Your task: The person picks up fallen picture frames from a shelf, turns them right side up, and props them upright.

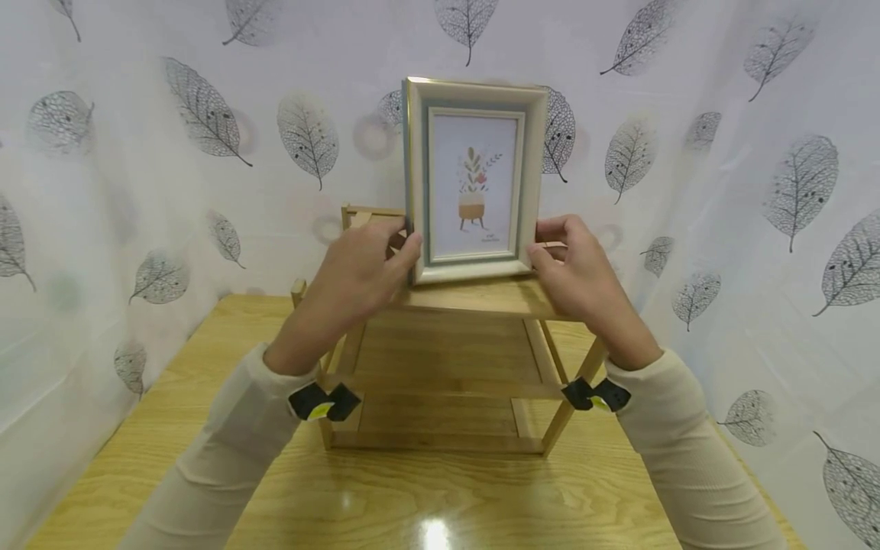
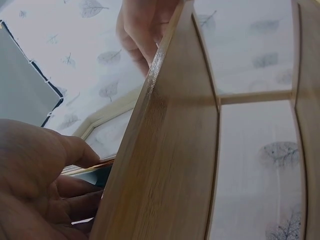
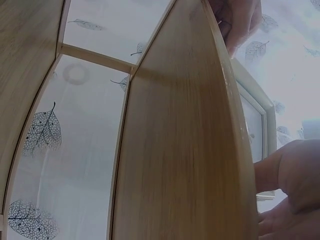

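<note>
A picture frame (image 1: 474,269) with a pale border and a potted-plant print stands upright, leaning slightly, over the top board of a wooden shelf rack (image 1: 481,296). My left hand (image 1: 360,263) pinches its lower left edge, thumb in front and fingers behind. On the opposite side my right hand (image 1: 574,263) pinches the lower right edge in the same way. From the left wrist, the thumb of the left hand (image 2: 35,175) lies against the picture frame's border (image 2: 107,112). In the right wrist view the right hand (image 3: 295,185) is beside the picture frame (image 3: 270,125), partly hidden by the board.
The rack's lower shelves (image 1: 440,416) sit beneath the top board, on a wood-grain table (image 1: 412,496). A leaf-patterned curtain (image 1: 309,46) hangs behind and on both sides. Black-and-yellow bands (image 1: 323,402) are at both wrists.
</note>
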The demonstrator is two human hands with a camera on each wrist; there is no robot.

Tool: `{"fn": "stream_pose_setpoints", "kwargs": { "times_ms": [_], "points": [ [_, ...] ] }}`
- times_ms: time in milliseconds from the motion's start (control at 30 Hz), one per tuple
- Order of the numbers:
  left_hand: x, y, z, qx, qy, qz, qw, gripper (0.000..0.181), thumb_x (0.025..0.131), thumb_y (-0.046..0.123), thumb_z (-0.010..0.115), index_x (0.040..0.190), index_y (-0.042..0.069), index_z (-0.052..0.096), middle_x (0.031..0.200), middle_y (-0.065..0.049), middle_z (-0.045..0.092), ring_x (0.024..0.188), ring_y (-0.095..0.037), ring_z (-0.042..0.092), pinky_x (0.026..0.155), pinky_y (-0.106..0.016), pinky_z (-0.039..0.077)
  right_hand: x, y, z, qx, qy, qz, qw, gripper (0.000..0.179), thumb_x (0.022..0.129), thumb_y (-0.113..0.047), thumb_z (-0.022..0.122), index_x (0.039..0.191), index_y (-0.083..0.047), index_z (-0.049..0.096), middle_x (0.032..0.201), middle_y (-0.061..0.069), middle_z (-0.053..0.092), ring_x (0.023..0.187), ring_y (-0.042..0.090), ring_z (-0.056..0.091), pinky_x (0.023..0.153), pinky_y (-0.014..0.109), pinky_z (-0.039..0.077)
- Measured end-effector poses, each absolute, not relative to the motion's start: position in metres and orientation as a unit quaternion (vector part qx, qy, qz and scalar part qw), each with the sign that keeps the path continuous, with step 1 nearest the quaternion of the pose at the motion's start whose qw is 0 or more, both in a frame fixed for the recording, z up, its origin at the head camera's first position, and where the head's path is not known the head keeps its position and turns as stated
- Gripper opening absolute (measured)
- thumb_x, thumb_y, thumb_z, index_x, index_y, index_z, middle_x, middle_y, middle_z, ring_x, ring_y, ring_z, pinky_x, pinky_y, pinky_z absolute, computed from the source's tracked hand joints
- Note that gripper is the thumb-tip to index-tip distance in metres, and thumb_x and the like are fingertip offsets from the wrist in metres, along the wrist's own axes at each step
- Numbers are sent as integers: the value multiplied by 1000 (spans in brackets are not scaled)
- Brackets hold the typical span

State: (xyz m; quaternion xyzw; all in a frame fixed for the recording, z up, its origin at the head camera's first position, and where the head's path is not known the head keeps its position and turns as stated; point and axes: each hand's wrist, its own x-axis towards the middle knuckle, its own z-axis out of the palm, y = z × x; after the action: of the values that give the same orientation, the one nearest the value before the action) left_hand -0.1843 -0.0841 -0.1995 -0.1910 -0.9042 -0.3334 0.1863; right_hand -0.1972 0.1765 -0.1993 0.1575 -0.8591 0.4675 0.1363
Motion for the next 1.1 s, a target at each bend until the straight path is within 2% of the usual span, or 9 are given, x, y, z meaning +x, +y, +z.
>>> {"fn": "stream_pose_setpoints", "kwargs": {
  "times_ms": [100,367,500,633,733,867,1000,1100],
  "points": [
    [-185,-85,-200,-189,-904,-332,191,31,106,26,49,107,1,67,105,-15,72,96,-30,66,85,-44,55,-197,176,-200,158,-858,469,138,33,102,-3,52,129,13,42,136,25,52,127,38,56,103,42,50],
    [-186,-85,-201,-194,-902,-329,201,30,108,25,48,93,3,63,88,-12,66,79,-27,58,71,-39,52,-196,177,-201,161,-856,470,145,30,101,0,52,126,13,41,134,23,52,121,34,57,93,30,53],
    [-187,-85,-201,-195,-898,-334,209,31,107,23,50,108,-3,68,100,-16,71,87,-28,64,79,-41,56,-196,178,-203,169,-855,465,155,28,100,2,52,124,14,41,132,23,52,120,34,57,94,30,53],
    [-189,-84,-202,-193,-894,-336,225,34,107,21,52,125,-5,66,112,-20,72,99,-31,67,88,-44,56,-196,179,-204,177,-857,456,164,27,100,3,52,122,14,41,131,24,53,118,34,57,93,31,52],
    [-191,-83,-203,-194,-891,-335,237,30,106,19,54,117,-4,69,106,-19,72,95,-32,65,86,-44,55,-195,179,-204,182,-857,453,168,26,100,3,53,121,14,42,129,24,54,117,35,58,88,25,52],
    [-192,-83,-203,-197,-888,-335,246,25,106,17,54,99,-2,69,91,-17,70,83,-31,60,79,-44,52,-193,179,-205,186,-856,451,171,25,100,2,53,120,13,42,127,24,55,114,36,60,81,17,51],
    [-193,-82,-204,-202,-885,-333,254,25,105,16,54,90,-1,65,82,-16,66,76,-29,56,74,-42,51,-192,179,-205,186,-857,448,172,25,100,1,54,119,12,42,126,24,55,113,36,60,80,17,51],
    [-194,-82,-204,-202,-885,-333,255,26,106,16,54,89,-1,64,80,-16,64,73,-29,55,71,-41,51,-191,179,-204,184,-860,445,169,26,100,1,54,120,12,42,125,24,55,114,36,60,81,18,51]
  ]
}}
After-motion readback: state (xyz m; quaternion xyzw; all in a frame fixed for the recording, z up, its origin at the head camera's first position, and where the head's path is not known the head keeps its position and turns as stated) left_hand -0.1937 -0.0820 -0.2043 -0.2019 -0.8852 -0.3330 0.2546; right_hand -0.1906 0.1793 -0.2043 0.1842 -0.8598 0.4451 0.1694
